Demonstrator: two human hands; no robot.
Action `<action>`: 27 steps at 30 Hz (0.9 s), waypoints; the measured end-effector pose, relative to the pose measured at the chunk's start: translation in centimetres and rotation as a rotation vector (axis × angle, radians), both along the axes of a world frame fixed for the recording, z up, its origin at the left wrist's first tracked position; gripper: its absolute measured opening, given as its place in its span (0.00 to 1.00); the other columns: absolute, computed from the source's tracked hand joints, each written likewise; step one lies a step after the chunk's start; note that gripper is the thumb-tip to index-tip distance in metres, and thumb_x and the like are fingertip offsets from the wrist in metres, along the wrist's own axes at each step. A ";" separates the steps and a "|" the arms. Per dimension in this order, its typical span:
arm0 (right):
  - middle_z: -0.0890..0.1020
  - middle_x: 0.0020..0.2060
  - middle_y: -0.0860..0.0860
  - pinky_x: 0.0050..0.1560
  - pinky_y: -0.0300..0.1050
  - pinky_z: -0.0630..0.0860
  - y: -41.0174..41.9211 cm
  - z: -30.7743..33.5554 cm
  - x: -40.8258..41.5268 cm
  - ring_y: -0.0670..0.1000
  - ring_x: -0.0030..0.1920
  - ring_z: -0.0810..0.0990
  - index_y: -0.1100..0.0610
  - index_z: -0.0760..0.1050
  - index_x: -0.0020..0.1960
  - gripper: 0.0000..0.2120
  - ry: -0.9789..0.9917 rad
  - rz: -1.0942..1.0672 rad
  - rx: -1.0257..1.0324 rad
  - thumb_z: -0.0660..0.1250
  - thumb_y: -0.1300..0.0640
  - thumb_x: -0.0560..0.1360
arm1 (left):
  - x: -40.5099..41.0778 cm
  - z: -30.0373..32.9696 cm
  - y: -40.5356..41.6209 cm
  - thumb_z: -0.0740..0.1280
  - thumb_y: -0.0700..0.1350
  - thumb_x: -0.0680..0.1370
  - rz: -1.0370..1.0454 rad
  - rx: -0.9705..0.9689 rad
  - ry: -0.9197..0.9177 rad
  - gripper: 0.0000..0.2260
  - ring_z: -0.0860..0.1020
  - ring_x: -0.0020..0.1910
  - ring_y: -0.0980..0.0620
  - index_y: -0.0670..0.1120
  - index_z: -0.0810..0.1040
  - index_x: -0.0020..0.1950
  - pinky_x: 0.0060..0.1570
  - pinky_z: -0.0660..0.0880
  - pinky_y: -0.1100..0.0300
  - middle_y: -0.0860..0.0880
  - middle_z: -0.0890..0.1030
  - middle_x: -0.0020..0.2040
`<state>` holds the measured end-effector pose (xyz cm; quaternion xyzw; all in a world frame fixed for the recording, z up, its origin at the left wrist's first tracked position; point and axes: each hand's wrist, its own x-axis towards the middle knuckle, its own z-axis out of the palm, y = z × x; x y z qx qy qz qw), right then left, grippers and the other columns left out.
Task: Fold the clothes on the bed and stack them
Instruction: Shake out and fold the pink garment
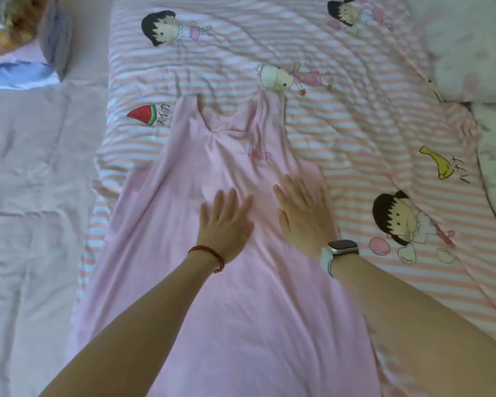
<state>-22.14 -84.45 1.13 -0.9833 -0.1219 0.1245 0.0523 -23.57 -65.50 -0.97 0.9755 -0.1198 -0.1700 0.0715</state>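
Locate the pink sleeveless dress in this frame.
In the head view, the pink dress lies flat, centre frame, on the striped cartoon quilt, straps pointing away, with the left hand and right hand resting flat on its middle.

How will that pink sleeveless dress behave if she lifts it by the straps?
The pink dress will likely hang limp; it lies flat with soft creases under both palms, left hand and right hand. It looks thin, so probably light. Pushed, it would probably bunch on the striped quilt rather than slide whole.
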 end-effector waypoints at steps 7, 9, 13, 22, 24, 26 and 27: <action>0.49 0.76 0.54 0.71 0.58 0.37 2.4 -4.9 8.2 0.54 0.76 0.45 0.52 0.47 0.76 0.27 -0.070 -0.012 -0.056 0.47 0.47 0.80 | 10.4 -3.5 4.7 0.45 0.54 0.81 -0.038 0.131 -0.105 0.25 0.44 0.76 0.46 0.52 0.43 0.76 0.68 0.42 0.39 0.48 0.45 0.77; 0.50 0.76 0.55 0.71 0.60 0.37 2.9 -5.2 10.3 0.55 0.76 0.47 0.51 0.49 0.76 0.26 -0.093 -0.027 -0.039 0.47 0.47 0.80 | 14.0 -2.9 6.1 0.50 0.53 0.80 0.010 -0.024 -0.240 0.24 0.55 0.74 0.43 0.47 0.57 0.75 0.68 0.52 0.43 0.44 0.57 0.76; 0.51 0.76 0.55 0.71 0.61 0.45 3.5 -4.6 15.5 0.56 0.75 0.48 0.55 0.50 0.76 0.25 -0.120 -0.078 0.009 0.47 0.50 0.80 | 20.5 -2.0 8.8 0.54 0.46 0.79 0.444 -0.141 -0.415 0.21 0.63 0.70 0.44 0.44 0.64 0.72 0.65 0.57 0.46 0.43 0.65 0.71; 0.70 0.63 0.51 0.61 0.48 0.59 2.0 -2.8 26.2 0.53 0.62 0.65 0.48 0.66 0.62 0.15 0.092 -0.355 0.475 0.53 0.61 0.79 | 27.7 -0.5 12.1 0.68 0.48 0.76 0.810 -0.868 0.244 0.11 0.74 0.26 0.60 0.44 0.79 0.55 0.26 0.71 0.69 0.49 0.77 0.35; 0.70 0.45 0.50 0.53 0.44 0.60 2.3 -2.6 27.0 0.51 0.51 0.65 0.45 0.66 0.43 0.13 0.099 -0.359 0.527 0.55 0.64 0.77 | 28.0 -0.9 11.7 0.68 0.47 0.76 0.828 -0.795 0.260 0.09 0.72 0.26 0.58 0.44 0.78 0.52 0.24 0.69 0.68 0.51 0.75 0.33; 0.72 0.46 0.51 0.52 0.43 0.66 2.3 -2.3 27.3 0.51 0.48 0.70 0.53 0.72 0.48 0.08 0.131 -0.444 0.604 0.57 0.64 0.77 | 28.5 -1.1 11.9 0.65 0.45 0.77 0.844 -0.781 0.240 0.07 0.72 0.32 0.54 0.45 0.75 0.53 0.30 0.70 0.64 0.50 0.74 0.37; 0.73 0.43 0.50 0.48 0.42 0.67 2.1 -2.1 27.2 0.51 0.44 0.71 0.55 0.73 0.47 0.07 0.146 -0.487 0.641 0.58 0.64 0.77 | 28.6 -1.0 12.3 0.63 0.45 0.78 0.854 -0.787 0.226 0.06 0.72 0.35 0.52 0.45 0.74 0.53 0.33 0.70 0.61 0.48 0.74 0.38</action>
